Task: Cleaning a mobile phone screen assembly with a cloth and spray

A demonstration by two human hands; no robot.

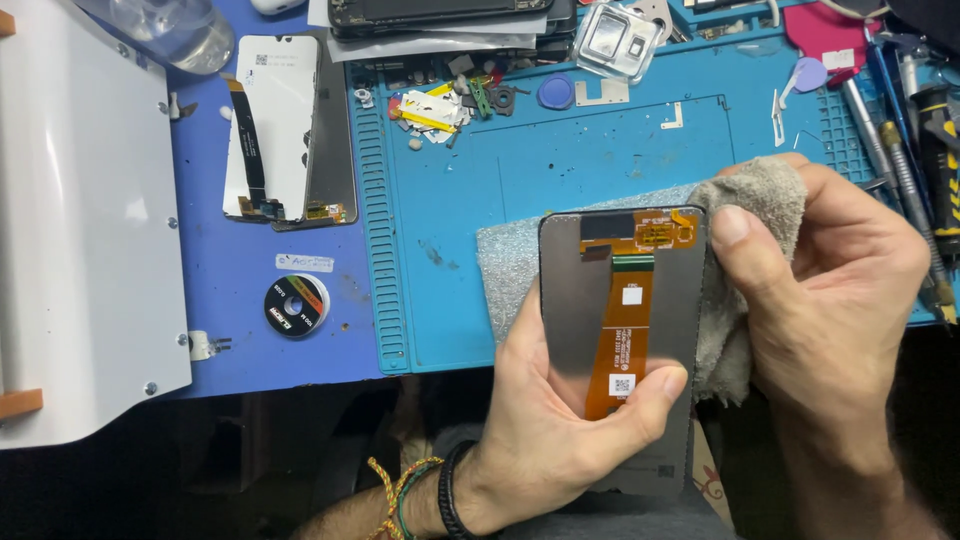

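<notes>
Left hand (560, 420) grips the phone screen panel (622, 350), right hand (830, 290) pinches a grey cloth (760, 200) at its edge — a hard wipe could snag the orange flex cable (625, 330).

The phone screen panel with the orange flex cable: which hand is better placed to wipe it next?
Probably the right hand: it already pinches the grey cloth against the phone screen panel's right edge. The left hand is occupied holding the panel from below, thumb on the orange flex cable.

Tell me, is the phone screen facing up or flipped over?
Flipped over. The screen in the left hand shows its dark back with the orange ribbon cable. The right hand presses a grey cloth against its edge.
</notes>
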